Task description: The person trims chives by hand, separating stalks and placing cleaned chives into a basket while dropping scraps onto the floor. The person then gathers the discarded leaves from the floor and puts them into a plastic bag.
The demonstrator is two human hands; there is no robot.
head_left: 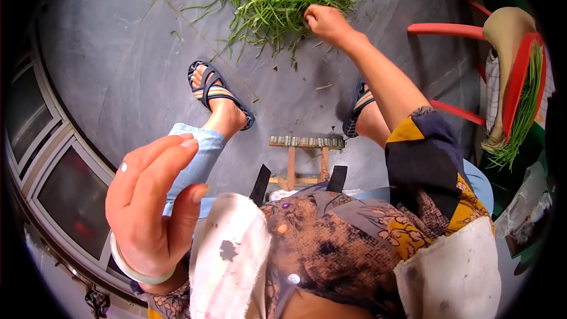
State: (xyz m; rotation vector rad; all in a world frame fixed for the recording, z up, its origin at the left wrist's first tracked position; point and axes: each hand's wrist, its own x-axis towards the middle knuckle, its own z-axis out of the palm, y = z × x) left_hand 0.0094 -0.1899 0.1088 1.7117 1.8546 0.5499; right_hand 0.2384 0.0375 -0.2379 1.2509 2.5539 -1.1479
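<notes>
A loose heap of long, thin green stalks like chives (280, 0) lies on the grey floor ahead of me. My right hand (328, 23) reaches out to the heap's right edge, its fingers curled closed against the greens. Whatever those fingers may pinch is hidden from this angle. Closer to me on the left, my left hand (150, 195) is raised over my thigh with its fingers bent and the thumb apart. Nothing shows between them. It wears a ring and a pale bangle (142, 272).
A red chair (446, 29) stands at the right; more green stalks (522, 115) lie on it beside cloth. My sandalled feet (215, 85) flank the floor before me, with a small wooden stool (292, 165) between my legs. A glazed metal-framed door (77, 192) runs along the left.
</notes>
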